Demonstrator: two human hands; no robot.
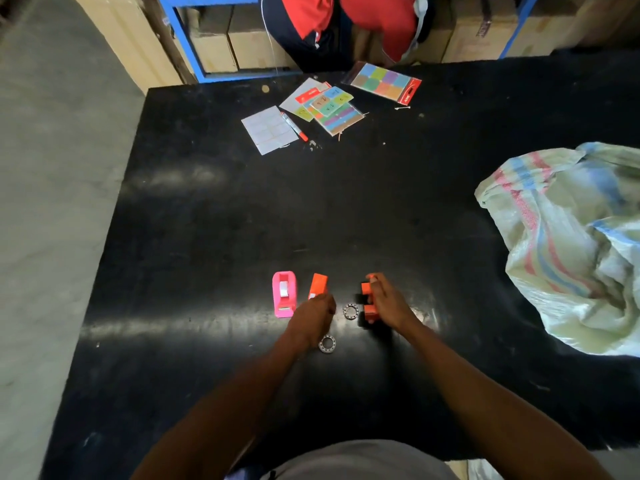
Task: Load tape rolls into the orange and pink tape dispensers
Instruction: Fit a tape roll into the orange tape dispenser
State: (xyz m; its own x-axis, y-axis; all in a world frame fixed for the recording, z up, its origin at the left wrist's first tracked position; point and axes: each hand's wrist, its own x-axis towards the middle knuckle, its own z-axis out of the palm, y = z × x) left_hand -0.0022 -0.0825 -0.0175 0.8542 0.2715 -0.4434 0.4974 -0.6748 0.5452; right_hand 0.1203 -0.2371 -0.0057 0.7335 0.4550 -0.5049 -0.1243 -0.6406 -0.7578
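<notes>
A pink tape dispenser [284, 294] lies on the black table [214, 230] with a white roll showing in its slot. Just right of it, my left hand [316, 311] grips the near end of an orange dispenser part [318, 285]. My right hand [387, 301] is closed over a second orange dispenser [367, 302], which is blurred and lifted slightly off the table. Two clear tape rolls lie between and below my hands, one roll [350, 311] beside the orange dispenser and the other roll [327, 344] by my left wrist.
A woven plastic sack [568, 244] covers the table's right side. Sticker sheets [337, 107], a white label sheet [267, 130] and a red-tipped marker [294, 126] lie at the far middle. A person in red [346, 26] stands behind the table, in front of cardboard boxes.
</notes>
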